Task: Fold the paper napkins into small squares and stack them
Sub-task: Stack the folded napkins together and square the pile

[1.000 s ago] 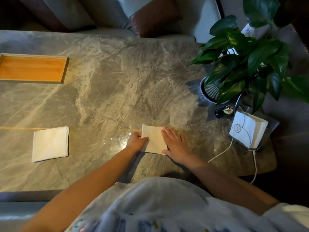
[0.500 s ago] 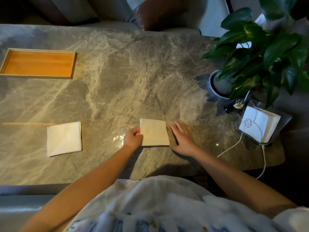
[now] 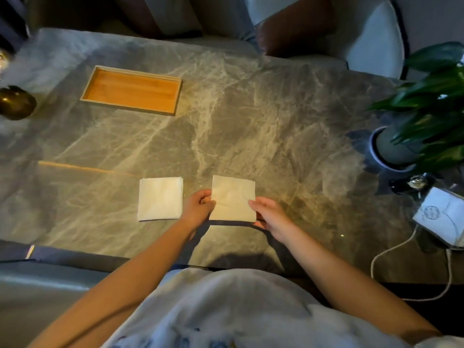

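Your left hand [image 3: 198, 208] and right hand [image 3: 270, 214] each pinch a side edge of the folded napkin [image 3: 232, 198], just beside the napkin stack [image 3: 160, 199] on the table [image 3: 276, 121].

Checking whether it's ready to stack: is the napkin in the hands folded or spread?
Folded: the held napkin is a small square, like the folded napkin beside it; left hand and right hand pinch its edges.

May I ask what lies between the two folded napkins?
The left hand, pinching the held napkin beside the flat napkin; head view shows it.
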Demonstrator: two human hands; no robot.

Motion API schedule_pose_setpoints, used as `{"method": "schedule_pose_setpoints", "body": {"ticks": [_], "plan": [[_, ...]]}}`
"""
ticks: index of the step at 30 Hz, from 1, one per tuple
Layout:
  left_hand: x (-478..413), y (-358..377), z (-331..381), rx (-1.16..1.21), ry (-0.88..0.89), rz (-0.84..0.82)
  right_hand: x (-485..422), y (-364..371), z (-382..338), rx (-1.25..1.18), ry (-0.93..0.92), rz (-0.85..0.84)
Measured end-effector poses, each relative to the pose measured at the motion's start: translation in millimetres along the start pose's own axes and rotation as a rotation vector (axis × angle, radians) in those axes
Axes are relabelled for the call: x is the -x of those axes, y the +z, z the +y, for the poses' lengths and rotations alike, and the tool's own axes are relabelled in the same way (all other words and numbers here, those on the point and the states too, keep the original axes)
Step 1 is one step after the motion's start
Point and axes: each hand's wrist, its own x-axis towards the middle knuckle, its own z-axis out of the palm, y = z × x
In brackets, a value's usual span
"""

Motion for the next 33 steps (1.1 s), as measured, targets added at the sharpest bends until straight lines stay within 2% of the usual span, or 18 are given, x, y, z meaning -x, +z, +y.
{"method": "schedule_pose_setpoints", "body": {"ticks": [9, 15, 25, 33], "plan": [[6, -96, -28, -0.096, 0.052, 0.205, -7, 112, -1, 0.277, -0.227, 0.065], [-3, -144, -44, -0.145, 0.069, 0.278, -20, 161, -2, 0.326, -0.293, 0.097], [-24, -160, -54, -0.163, 0.052, 0.3, -37, 181, 1, 0.453, -0.327, 0.198], [-36, -165, -62, -0.252, 0.042, 0.294, -50, 179, -1, 0.611, -0.33, 0.142]]}}
